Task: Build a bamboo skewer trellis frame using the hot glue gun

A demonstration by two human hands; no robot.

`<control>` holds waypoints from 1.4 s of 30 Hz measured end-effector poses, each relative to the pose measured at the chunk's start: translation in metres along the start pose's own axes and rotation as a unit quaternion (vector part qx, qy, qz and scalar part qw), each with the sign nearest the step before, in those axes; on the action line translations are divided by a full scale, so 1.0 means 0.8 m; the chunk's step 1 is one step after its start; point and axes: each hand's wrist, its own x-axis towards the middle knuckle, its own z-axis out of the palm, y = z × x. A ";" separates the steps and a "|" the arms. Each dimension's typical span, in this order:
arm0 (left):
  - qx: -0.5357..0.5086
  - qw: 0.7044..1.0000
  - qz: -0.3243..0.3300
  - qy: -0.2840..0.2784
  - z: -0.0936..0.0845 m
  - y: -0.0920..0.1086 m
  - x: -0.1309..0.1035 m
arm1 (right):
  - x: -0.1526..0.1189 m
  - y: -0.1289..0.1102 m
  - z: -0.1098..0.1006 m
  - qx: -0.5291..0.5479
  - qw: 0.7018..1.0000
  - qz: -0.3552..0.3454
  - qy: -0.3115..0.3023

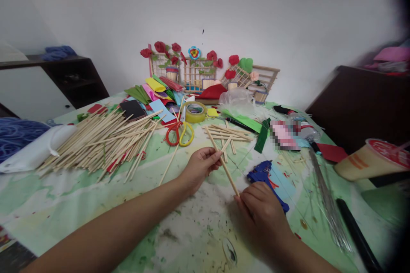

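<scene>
My left hand (199, 168) is closed on a thin wooden stick (229, 175), which slants down toward me above the table. A shorter piece of stick (227, 143) crosses it at the left fingertips; whether the two are joined I cannot tell. My right hand (263, 210) pinches the near end of the long stick, its fingers curled and partly hidden. A blue glue gun (261, 173) lies just beyond the right hand. Several cut sticks (235, 137) lie past the left hand.
A large heap of sticks (105, 136) spreads at the left. Red-and-yellow scissors (180, 133) and a roll of tape (195, 113) lie mid-table. At the right are wires (328, 200) and a drink cup (373, 160). Stick frames with paper flowers (195, 70) line the wall.
</scene>
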 end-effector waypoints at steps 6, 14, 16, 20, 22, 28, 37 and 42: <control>-0.005 1.000 -0.013 0.001 -0.001 -0.002 -0.001 | -0.001 0.001 0.001 0.013 1.000 0.006 -0.001; 0.009 1.000 -0.020 0.004 0.000 -0.003 -0.002 | 0.001 0.001 0.001 -0.015 0.999 -0.027 0.015; -0.012 0.999 -0.032 0.005 -0.001 -0.004 -0.002 | -0.001 0.000 0.002 0.016 1.000 -0.009 0.005; -0.040 0.998 -0.043 -0.014 -0.002 -0.004 0.000 | -0.005 0.001 0.004 0.074 0.997 0.030 -0.011; -0.043 0.998 -0.041 -0.019 -0.003 -0.003 0.001 | -0.007 0.002 0.004 0.081 0.996 0.031 -0.009; -0.057 0.998 -0.030 -0.015 -0.001 -0.001 -0.001 | -0.007 0.004 0.003 0.091 0.996 0.022 -0.010; -0.004 0.999 -0.033 -0.019 0.001 0.004 0.000 | -0.006 0.004 0.006 0.077 0.997 -0.001 0.004; 0.047 0.997 -0.051 -0.036 0.002 0.006 -0.003 | -0.007 0.008 0.007 0.081 0.996 0.029 -0.009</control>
